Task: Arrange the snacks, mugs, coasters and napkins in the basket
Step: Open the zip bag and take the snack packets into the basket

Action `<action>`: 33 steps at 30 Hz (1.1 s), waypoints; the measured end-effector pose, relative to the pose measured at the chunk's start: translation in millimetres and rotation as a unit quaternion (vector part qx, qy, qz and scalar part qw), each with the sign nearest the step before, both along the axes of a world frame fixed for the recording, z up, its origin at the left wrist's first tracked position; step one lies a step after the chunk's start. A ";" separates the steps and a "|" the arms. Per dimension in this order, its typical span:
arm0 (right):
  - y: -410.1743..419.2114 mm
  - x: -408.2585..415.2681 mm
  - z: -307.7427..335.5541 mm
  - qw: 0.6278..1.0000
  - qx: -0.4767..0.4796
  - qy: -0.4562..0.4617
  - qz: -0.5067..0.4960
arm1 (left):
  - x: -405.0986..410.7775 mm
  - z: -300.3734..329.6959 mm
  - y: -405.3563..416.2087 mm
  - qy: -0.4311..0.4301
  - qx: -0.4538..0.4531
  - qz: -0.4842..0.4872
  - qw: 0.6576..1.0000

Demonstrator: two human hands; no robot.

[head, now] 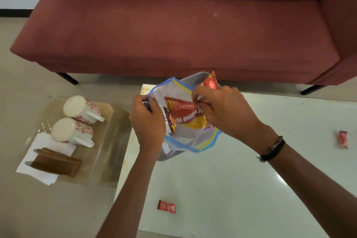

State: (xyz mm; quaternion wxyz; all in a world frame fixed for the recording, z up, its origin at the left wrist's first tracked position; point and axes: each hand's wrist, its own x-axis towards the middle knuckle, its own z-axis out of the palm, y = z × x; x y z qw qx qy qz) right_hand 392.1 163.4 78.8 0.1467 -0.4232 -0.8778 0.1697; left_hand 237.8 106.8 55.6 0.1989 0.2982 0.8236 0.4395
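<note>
A clear zip bag (185, 137) with a blue rim sits over the grey perforated basket (195, 79) on the white table. My left hand (148, 121) grips the bag's left rim. My right hand (222, 110) pinches a red snack packet (179, 105) at the bag's mouth, above a larger red and yellow snack pack (193, 121). Another red packet (211, 82) sticks up behind my right hand. Two white mugs (81, 109) (71, 131) with red flowers lie on a low glass stand at left, next to white napkins (41, 142) and brown coasters (56, 162).
A small red packet (167, 206) lies on the white table (251, 189) near its front edge, and another red packet (342, 139) lies at far right. A dark red sofa (173, 31) stands behind the table. The glass stand (108, 152) is left of the table.
</note>
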 end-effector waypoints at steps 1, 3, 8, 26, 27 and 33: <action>-0.8 4.5 4.7 0.998 -0.001 0.054 -0.032 | 1.5 0.7 0.7 -0.001 0.001 0.000 1.000; 2.3 12.7 14.8 0.984 -0.046 0.149 -0.091 | 5.9 2.3 1.5 0.004 -0.004 0.000 1.000; 22.0 35.2 33.8 0.937 -0.081 0.287 -0.183 | 12.4 4.9 2.0 0.025 -0.002 0.002 1.000; 50.4 62.7 -153.7 0.905 -0.206 0.116 -0.354 | 15.9 -2.6 -10.6 0.226 -0.054 -0.160 0.959; 51.9 61.3 -159.1 0.903 -0.211 0.117 -0.357 | 16.8 -1.6 -10.6 0.233 -0.059 -0.167 0.956; 55.5 65.6 -176.0 0.877 -0.244 0.083 -0.405 | 18.4 -6.5 -7.7 0.233 -0.046 -0.196 0.951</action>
